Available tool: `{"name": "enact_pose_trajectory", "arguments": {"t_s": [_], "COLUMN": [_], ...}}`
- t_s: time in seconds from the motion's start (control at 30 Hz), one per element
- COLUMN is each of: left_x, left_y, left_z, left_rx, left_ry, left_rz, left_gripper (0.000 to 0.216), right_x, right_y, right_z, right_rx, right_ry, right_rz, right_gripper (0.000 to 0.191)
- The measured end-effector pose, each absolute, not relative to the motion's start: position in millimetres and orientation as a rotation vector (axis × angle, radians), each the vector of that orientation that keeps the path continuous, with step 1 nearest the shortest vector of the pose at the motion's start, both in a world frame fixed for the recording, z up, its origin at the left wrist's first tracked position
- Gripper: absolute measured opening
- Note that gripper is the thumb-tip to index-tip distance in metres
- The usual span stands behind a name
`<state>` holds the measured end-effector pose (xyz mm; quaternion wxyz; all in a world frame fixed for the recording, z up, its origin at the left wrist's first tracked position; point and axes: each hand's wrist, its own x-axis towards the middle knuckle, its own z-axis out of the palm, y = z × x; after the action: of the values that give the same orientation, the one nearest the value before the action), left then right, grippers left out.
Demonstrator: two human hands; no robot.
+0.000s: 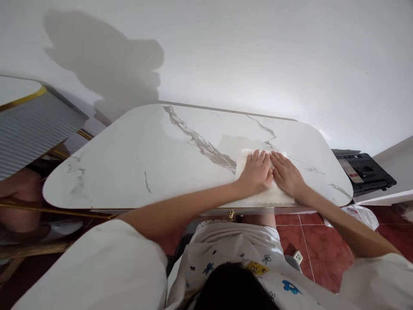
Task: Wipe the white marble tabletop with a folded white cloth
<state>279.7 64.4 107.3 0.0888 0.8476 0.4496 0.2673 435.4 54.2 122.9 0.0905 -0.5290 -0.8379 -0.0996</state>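
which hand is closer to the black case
Right. The right hand is on the white cloth, on the side toward the black case; the left hand, beside it, is farther away.

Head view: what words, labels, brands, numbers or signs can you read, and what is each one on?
No text is readable.
Label on the black case: too small and blurred.
Yellow patch on the patterned clothing: any lettering is unclear.
White tabletop and white cloth: no text visible.
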Motion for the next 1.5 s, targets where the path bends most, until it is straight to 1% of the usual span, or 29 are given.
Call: {"name": "enact_pose_trajectory", "arguments": {"t_s": [0.13,0.2,0.33,0.43,0.53,0.67,0.73,0.87,1.13,1.23,1.33,1.43,1.5], "left_x": [279.4,283.0,296.6,303.5,300.6,291.4,289.6,290.9,287.6,281.9,274.9,268.5,264.3], "left_y": [134.7,170.5,229.2,261.7,290.1,320.5,329.4,330.7,297.6,284.0,261.4,224.9,195.6], "left_z": [117.7,122.9,129.1,130.9,132.6,135.5,136.3,136.4,133.1,126.1,120.4,116.8,113.5], "left_rx": [2.488,2.428,2.299,2.267,2.300,2.347,2.349,2.374,2.496,2.513,2.546,2.582,2.601], "left_ry": [1.338,1.347,1.527,1.617,1.608,1.540,1.553,1.574,1.582,1.548,1.496,1.483,1.479], "left_rz": [0.932,1.029,1.154,1.156,1.109,0.969,0.957,0.990,1.036,1.052,1.021,0.998,0.991], "left_gripper": [0.039,0.036,0.033,0.032,0.032,0.031,0.030,0.032,0.031,0.031,0.031,0.031,0.033], "right_x": [436.6,438.5,438.1,432.9,427.0,422.3,421.1,418.6,411.6,410.1,409.5,409.3,408.0], "right_y": [129.5,169.2,239.0,277.1,302.3,322.7,328.7,326.7,292.2,281.5,260.3,223.8,194.0], "right_z": [132.4,137.8,151.5,159.5,159.9,153.6,151.5,153.0,153.3,145.2,139.2,135.8,132.4], "right_rx": [-1.590,-1.593,-1.622,-1.731,-1.737,-1.786,-1.819,-1.843,-1.759,-1.705,-1.697,-1.700,-1.701], "right_ry": [-2.501,-2.484,-2.415,-2.315,-2.241,-2.182,-2.161,-2.154,-2.294,-2.305,-2.344,-2.413,-2.432], "right_rz": [-0.259,-0.247,-0.159,-0.072,-0.071,-0.116,-0.142,-0.200,-0.365,-0.357,-0.235,-0.155,-0.162], "right_gripper": [0.054,0.054,0.050,0.044,0.039,0.038,0.039,0.039,0.036,0.041,0.049,0.057,0.059]}}
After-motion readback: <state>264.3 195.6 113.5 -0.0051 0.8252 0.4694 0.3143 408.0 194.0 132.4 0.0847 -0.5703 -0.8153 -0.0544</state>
